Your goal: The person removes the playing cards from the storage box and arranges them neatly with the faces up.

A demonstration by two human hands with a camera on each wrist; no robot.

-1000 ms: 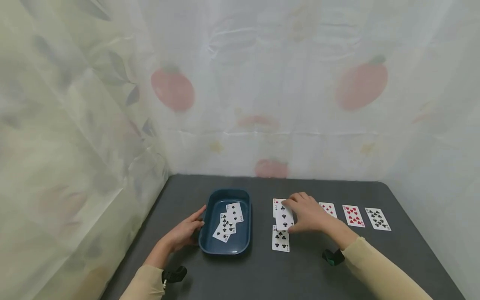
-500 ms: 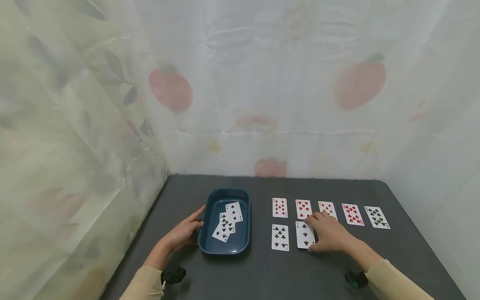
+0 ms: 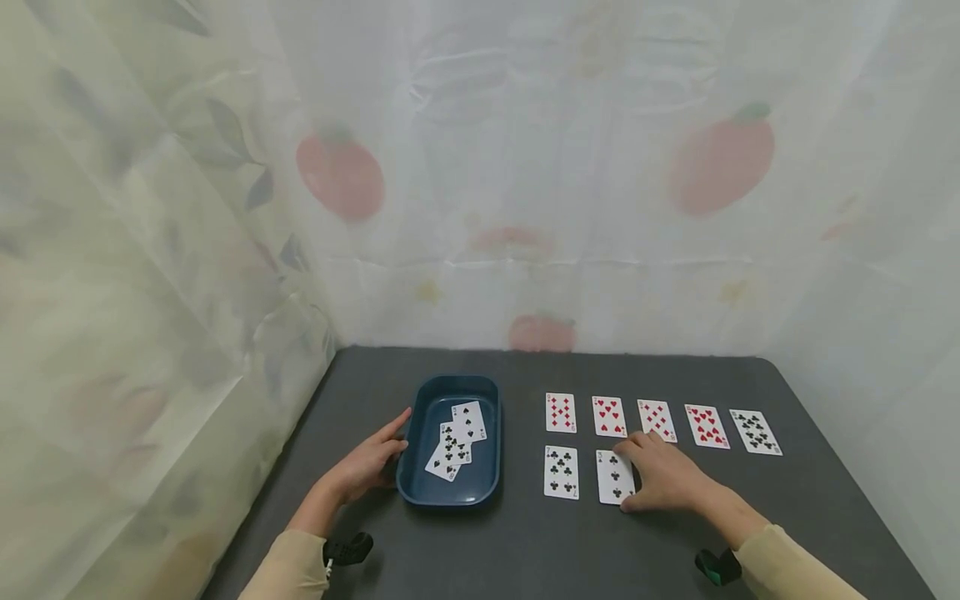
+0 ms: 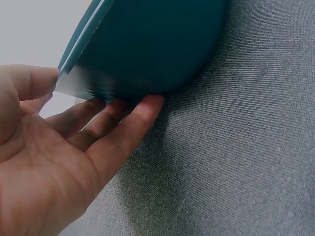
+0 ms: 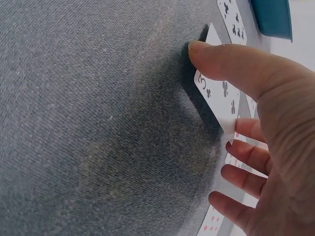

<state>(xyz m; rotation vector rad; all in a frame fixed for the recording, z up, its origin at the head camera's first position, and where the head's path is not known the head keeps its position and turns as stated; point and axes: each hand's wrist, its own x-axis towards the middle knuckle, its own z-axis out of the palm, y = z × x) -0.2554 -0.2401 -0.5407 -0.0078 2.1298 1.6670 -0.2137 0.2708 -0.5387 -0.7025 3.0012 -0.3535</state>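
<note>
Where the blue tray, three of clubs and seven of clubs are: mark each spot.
Blue tray [image 3: 477, 482]: head view, bare inner floor.
Three of clubs [image 5: 216, 97]: right wrist view, face, near printed 3.
Seven of clubs [image 3: 562, 472]: head view, middle of its face.

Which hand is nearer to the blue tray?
Left. The left hand touches the outer side of the blue tray; the right hand is farther right, past the seven of clubs, holding the three of clubs.

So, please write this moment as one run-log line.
left fingers: touching blue tray | right fingers: pinching three of clubs | beside it: seven of clubs | tray: black-suit cards inside | far row: five cards
</note>
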